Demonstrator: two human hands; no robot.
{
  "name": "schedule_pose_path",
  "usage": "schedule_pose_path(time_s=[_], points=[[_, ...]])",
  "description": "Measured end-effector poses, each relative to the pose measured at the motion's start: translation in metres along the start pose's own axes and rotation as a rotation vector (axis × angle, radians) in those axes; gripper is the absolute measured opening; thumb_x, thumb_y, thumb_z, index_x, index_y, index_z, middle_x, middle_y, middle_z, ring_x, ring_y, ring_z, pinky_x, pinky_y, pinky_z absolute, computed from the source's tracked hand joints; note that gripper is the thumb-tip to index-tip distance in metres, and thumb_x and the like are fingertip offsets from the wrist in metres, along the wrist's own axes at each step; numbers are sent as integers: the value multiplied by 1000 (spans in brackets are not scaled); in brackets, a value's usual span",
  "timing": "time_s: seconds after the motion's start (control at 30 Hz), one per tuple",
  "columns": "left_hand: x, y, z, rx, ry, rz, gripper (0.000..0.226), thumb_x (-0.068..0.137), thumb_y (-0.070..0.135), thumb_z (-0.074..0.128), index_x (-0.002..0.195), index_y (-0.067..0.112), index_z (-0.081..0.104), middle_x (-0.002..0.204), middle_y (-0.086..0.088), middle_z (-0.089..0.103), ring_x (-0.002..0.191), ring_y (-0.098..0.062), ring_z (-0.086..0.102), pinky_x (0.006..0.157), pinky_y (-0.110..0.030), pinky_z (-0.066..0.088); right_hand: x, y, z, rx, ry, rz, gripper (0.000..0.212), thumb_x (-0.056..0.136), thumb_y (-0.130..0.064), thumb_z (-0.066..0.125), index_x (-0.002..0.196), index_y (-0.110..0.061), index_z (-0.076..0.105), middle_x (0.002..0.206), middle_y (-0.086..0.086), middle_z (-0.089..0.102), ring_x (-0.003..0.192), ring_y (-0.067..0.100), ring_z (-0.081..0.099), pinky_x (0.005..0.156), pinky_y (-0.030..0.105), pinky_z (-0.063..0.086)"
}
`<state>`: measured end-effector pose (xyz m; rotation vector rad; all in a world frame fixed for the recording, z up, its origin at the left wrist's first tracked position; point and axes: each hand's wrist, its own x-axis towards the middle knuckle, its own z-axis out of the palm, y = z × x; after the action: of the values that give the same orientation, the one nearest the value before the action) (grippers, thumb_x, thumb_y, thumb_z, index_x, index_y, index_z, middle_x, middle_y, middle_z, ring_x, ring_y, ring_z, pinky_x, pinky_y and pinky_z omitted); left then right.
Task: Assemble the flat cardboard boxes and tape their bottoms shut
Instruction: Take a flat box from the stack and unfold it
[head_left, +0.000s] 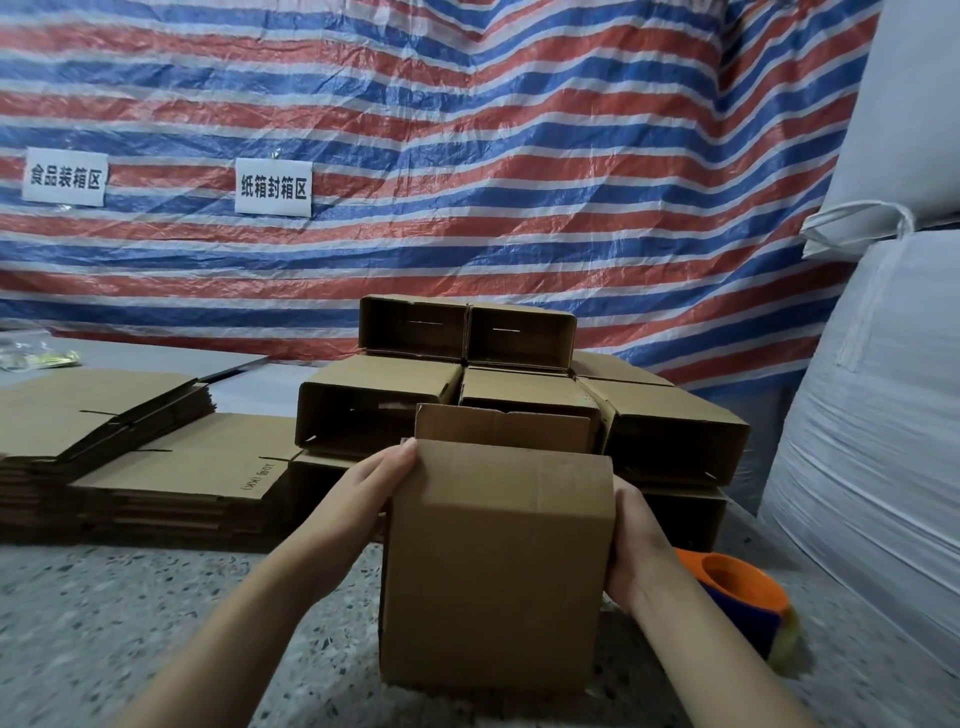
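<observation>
A brown cardboard box (493, 561), opened into shape, stands upright on the speckled floor in front of me with a flap raised at its far top edge. My left hand (374, 488) grips its upper left edge, fingers at the corner. My right hand (636, 540) presses against its right side. Behind it several assembled boxes (670, 431) lie stacked on their sides with open ends facing me. To the left lies a stack of flat cardboard boxes (171, 483). An orange and blue tape dispenser (743, 597) rests on the floor to the right of the box.
A red, white and blue striped tarp (467, 156) hangs behind, with two white paper signs (272, 188). Large white woven sacks (872, 441) fill the right side. The speckled floor (130, 613) spreads at the lower left.
</observation>
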<state>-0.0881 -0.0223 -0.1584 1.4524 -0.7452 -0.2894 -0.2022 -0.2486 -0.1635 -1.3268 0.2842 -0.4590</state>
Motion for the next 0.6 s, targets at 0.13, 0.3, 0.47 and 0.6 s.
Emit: schedule_pose_path(time_s=[0.13, 0.3, 0.47, 0.6], points=[[0, -2, 5, 41, 76, 29, 28, 89, 52, 52, 100, 38, 73, 104, -1, 69, 101, -26, 64, 83, -41, 50, -2, -2, 3, 53, 9, 46, 45, 102, -45, 47, 124, -11, 66, 108, 20, 74, 90, 32, 72, 65, 36, 58], [0, -1, 13, 8, 124, -11, 25, 99, 30, 50, 93, 38, 72, 110, -7, 62, 94, -26, 59, 70, -33, 47, -5, -2, 3, 141, -46, 64, 62, 96, -67, 39, 115, -18, 72, 107, 15, 76, 92, 29, 76, 69, 37, 57], [4, -2, 4, -54, 95, 76, 47, 95, 18, 58, 134, 43, 45, 138, 20, 45, 121, -6, 48, 95, -34, 47, -6, -2, -5, 32, -151, -10, 68, 77, -54, 68, 135, -19, 58, 111, 13, 75, 97, 29, 75, 71, 36, 60], [9, 5, -4, -4, -14, 128, 75, 90, 11, 63, 148, 41, 27, 141, 25, 38, 127, 6, 38, 103, -25, 36, -2, -15, -13, -63, -211, -72, 93, 76, -35, 76, 155, -41, 29, 143, 1, 55, 111, 25, 69, 85, 37, 56]])
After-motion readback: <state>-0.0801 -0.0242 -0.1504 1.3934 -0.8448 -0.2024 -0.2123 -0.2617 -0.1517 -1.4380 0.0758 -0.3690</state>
